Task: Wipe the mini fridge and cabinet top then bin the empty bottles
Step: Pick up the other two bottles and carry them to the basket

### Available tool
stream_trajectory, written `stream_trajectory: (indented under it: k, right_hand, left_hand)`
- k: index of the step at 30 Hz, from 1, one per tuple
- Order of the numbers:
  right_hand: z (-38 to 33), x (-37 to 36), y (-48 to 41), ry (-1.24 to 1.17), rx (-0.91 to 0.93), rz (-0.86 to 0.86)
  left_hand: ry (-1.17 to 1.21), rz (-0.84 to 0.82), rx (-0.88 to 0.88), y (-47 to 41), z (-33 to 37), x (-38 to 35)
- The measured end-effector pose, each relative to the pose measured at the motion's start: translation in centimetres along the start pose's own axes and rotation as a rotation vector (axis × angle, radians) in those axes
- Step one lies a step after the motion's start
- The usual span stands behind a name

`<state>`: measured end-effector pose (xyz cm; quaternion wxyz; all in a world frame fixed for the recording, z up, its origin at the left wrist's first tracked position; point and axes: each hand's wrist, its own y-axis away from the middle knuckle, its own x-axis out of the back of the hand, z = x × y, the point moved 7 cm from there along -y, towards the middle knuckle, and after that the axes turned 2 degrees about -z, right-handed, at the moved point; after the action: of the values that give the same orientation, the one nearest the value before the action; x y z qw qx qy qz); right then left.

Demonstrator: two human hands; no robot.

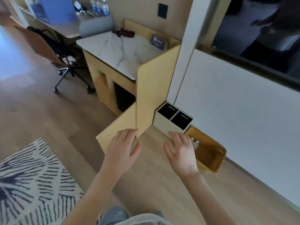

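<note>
Risk starts at the far left, where a black-and-cream striped rug [32, 176] lies on the wooden floor beside the person's feet; a step back onto its edge could trip them. Further back, a cluster of clear plastic water bottles with blue labels [99, 6] stands on the pale desk tabletop [68, 30]. I cannot tell whether they are empty, so binning them unchecked could throw away full ones. Next comes the white marble-patterned cabinet top [120, 52], with a dark red crumpled item [125, 33] at its back edge and a small dark sign card [158, 42] near the wall; a careless wipe could knock either off. Below it, the dark opening in the light wooden cabinet [123, 98], probably the mini fridge bay, is too shadowed to read.

The left hand [123, 148] is spread flat and empty, its fingertips at the bottom corner of the cabinet's light wooden side panel [152, 88]; a quick move could bump that edge. The right hand [181, 151] is likewise open and holds nothing, hovering over the near rim of the woven tan wicker basket [209, 153], where a clear bottle [194, 143] appears to lie, mostly hidden. The basket tilts, so it may tip or spill. Just beside it stands a cream two-compartment bin with black liners [172, 120]; bottles might belong there instead.
</note>
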<state>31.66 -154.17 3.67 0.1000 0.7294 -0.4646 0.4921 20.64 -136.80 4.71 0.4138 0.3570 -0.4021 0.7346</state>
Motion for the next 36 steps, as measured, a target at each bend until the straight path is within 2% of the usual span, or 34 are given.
stream_trajectory:
  k: [5,12,18,23,27,33,36]
  right_hand:
    - [-11.9,-8.7,-0.6,-0.087,0.184,-0.153]
    - [-32.3,-22.3,1.2,-0.218,0.319,-0.375]
    - [-42.2,-28.3,1.0,-0.203,0.402,-0.457]
    - [-44.4,-32.4,-2.4,-0.167,0.39,-0.471]
    - [-44.1,-37.1,-7.5,-0.199,0.299,-0.516]
    - [-45.2,-42.2,-18.2,-0.169,0.233,-0.501]
    - [-45.9,-43.1,-24.0,-0.197,0.214,-0.422]
  left_hand:
    - [-0.037,0.083,0.248,7.8,-11.3,7.1]
    - [-0.16,0.156,0.574,22.3,-29.2,19.7]
    - [-0.169,0.208,0.724,27.5,-37.6,26.0]
    - [-0.097,0.187,0.767,25.6,-43.2,25.3]
    - [-0.09,0.154,0.752,21.5,-48.1,24.6]
    - [-0.112,0.06,0.717,11.6,-56.7,26.2]
    - [-0.129,0.054,0.651,5.3,-60.4,28.1]
